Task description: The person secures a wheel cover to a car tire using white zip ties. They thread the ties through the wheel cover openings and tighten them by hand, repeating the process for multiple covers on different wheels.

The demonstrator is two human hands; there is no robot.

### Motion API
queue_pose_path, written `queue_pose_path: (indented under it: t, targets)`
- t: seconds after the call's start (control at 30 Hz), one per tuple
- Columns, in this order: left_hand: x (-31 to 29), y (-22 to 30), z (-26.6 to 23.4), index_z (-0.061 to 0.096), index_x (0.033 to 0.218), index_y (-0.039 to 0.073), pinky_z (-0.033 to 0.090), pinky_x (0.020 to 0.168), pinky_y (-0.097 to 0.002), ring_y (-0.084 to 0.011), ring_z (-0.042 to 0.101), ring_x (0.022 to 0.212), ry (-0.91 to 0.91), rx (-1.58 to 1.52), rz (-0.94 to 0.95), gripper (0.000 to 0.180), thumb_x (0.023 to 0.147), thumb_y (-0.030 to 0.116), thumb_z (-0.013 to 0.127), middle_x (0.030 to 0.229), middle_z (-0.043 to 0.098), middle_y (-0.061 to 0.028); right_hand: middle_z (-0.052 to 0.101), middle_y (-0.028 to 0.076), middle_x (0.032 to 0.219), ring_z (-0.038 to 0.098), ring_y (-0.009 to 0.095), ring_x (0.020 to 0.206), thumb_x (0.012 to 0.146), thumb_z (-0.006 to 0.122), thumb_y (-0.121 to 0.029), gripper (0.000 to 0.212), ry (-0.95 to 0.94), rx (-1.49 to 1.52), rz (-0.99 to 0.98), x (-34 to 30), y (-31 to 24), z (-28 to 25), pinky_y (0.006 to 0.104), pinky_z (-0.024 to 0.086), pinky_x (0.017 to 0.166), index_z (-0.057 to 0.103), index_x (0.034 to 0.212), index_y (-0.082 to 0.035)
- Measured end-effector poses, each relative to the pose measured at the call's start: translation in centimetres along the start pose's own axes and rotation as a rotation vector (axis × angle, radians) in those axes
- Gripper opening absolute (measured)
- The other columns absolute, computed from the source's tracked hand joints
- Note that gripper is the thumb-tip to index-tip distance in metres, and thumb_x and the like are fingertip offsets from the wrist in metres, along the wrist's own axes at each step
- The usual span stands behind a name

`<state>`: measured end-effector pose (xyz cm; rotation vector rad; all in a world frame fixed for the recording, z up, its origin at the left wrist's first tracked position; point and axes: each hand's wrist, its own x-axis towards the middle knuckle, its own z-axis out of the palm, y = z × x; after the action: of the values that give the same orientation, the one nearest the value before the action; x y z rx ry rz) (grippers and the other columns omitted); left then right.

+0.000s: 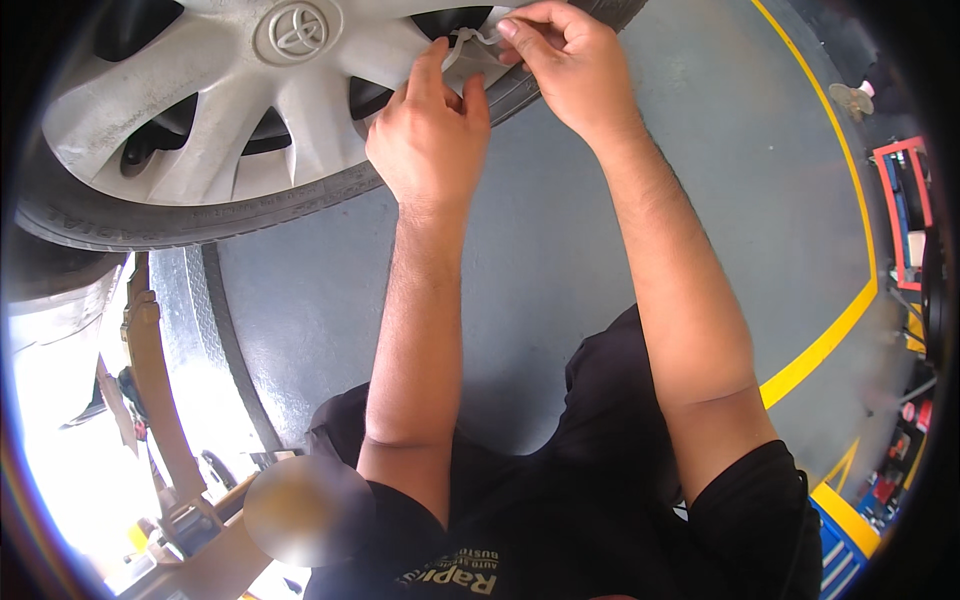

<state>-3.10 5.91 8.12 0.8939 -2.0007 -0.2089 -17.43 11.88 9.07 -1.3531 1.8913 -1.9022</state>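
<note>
A silver wheel cover (215, 115) on a black tyre (330, 195) fills the upper left. At one of its openings, a thin white cable tie (466, 36) loops by a spoke, its tail running to the right. My right hand (580, 65) pinches that tail between thumb and fingertips. My left hand (430, 140) is against the wheel cover's outer part, index finger stretched up beside the tie and thumb apart, the other fingers partly curled. How the tie passes behind the spoke is hidden.
Grey floor (520, 250) with a yellow line (860, 200) curves to the right. A red-framed rack (905, 210) and a blue cabinet (845, 550) stand along the right rim. A tan lift arm (160, 380) stands at the left, near strong glare. My knees are below.
</note>
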Motion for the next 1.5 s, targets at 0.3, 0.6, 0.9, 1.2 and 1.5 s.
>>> queue_pose_path:
  t: [0.3, 0.6, 0.9, 1.2, 1.5]
  targets:
    - [3.3, 0.9, -0.5, 0.076, 0.096, 0.013, 0.060, 0.060, -0.0424, -0.0294, 0.076, 0.070, -0.224, 0.357, 0.243, 0.007, 0.091, 0.017, 0.072, 0.081, 0.075, -0.0057, 0.081, 0.008, 0.098, 0.076, 0.015, 0.088, 0.100, 0.076, -0.017, 0.019, -0.080, 0.095, 0.144, -1.0, 1.0, 1.1, 0.0305, 0.061, 0.078, 0.079, 0.114, -0.004]
    - [6.0, 4.4, 0.6, 0.078, 0.102, 0.015, 0.062, 0.075, -0.0482, -0.0355, 0.077, 0.089, -0.478, 0.671, 0.130, 0.018, 0.094, 0.017, 0.062, 0.096, 0.079, -0.0121, 0.078, 0.011, 0.086, 0.072, 0.018, 0.073, 0.098, 0.074, -0.020, 0.019, 0.081, -0.188, -0.160, -0.7, 1.2, 0.6, 0.0306, 0.057, 0.069, 0.079, 0.104, -0.003]
    - [4.8, 4.2, -0.2, 0.077, 0.092, 0.009, 0.062, 0.073, -0.0459, -0.0329, 0.078, 0.086, -0.358, 0.539, 0.208, 0.014, 0.096, 0.018, 0.067, 0.094, 0.080, -0.0131, 0.079, 0.011, 0.092, 0.075, 0.017, 0.077, 0.102, 0.074, -0.009, 0.016, 0.055, 0.235, 0.185, 0.0, 1.7, 1.4, 0.0295, 0.060, 0.070, 0.074, 0.110, 0.005]
    - [-0.6, -3.4, -6.6, 0.075, 0.112, 0.011, 0.059, 0.068, -0.0435, -0.0279, 0.075, 0.075, -0.430, 0.226, 0.295, 0.021, 0.093, 0.020, 0.073, 0.088, 0.077, -0.0035, 0.078, 0.010, 0.091, 0.075, 0.015, 0.077, 0.104, 0.071, -0.010, 0.017, 0.121, 0.549, 0.234, -0.7, 3.8, 4.5, 0.0270, 0.058, 0.067, 0.074, 0.109, 0.005]
    - [-4.1, -4.5, -8.7, 0.076, 0.111, 0.010, 0.061, 0.074, -0.0398, -0.0256, 0.076, 0.080, -0.648, 0.219, 0.163, 0.020, 0.093, 0.020, 0.075, 0.091, 0.077, -0.0051, 0.071, 0.011, 0.066, 0.065, 0.015, 0.054, 0.104, 0.070, -0.017, 0.025, 0.227, 0.158, 0.196, -0.1, 1.7, 6.3, 0.0339, 0.049, 0.050, 0.075, 0.096, 0.005]
